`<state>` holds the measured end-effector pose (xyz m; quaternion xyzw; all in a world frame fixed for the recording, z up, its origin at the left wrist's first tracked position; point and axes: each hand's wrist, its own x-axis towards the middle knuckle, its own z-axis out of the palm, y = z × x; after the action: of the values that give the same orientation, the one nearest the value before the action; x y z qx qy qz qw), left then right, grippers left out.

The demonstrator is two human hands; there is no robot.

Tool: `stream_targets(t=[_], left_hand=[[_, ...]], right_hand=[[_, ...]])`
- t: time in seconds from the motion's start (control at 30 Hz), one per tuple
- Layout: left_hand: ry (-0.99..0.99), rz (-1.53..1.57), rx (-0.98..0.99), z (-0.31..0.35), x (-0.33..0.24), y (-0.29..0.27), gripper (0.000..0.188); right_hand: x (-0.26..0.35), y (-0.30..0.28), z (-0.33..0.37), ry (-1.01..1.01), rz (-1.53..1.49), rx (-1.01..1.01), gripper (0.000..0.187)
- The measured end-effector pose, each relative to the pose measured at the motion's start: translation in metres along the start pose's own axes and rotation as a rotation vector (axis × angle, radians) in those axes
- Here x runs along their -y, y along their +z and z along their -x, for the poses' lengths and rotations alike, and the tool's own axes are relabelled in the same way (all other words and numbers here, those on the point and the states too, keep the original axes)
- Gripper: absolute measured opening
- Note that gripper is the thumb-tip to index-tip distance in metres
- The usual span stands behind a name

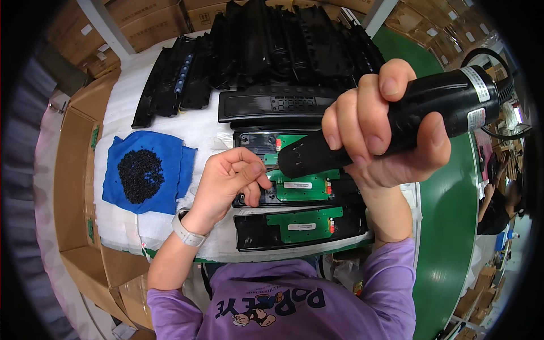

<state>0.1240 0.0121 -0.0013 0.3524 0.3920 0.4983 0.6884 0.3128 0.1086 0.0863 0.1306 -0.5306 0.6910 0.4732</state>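
My right hand (377,122) is wrapped round a black electric screwdriver (436,105), raised and tilted so its nose points down to the left. At the bit's tip, the fingers of my left hand (235,178) are pinched together; whatever they hold is too small to make out. Below both hands lie black plastic panels with green circuit boards. One circuit board (309,190) is under the screwdriver's nose, and another black panel (258,232) lies nearest me. To the left, a heap of small black screws (140,175) rests on a blue cloth (116,164).
Many black plastic housings (272,45) are stacked across the far side of the white-covered table (127,107). A black panel with a grid of slots (243,105) lies before them. An open cardboard box (76,187) stands left. Another person (498,198) is at far right.
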Motion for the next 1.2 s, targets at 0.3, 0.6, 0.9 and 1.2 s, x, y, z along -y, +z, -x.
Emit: stream_targets(t=[0.3,0.6,0.9,1.2], left_hand=[[0.110,0.048,-0.049,0.002,0.006,-0.002,0.013],[0.051,0.184,-0.041,0.004,0.001,0.000,0.013],[0.032,0.086,-0.033,0.005,0.003,0.000,0.014],[0.103,-0.036,-0.010,0.005,0.010,0.009,0.013]], right_hand=[[-0.008,0.003,0.002,-0.020,0.000,-0.050,0.043],[-0.010,0.005,0.003,-0.046,0.037,-0.104,0.042],[-0.013,0.010,0.007,-0.044,0.046,-0.133,0.042],[-0.013,0.016,0.012,-0.078,-0.034,-0.369,0.030]])
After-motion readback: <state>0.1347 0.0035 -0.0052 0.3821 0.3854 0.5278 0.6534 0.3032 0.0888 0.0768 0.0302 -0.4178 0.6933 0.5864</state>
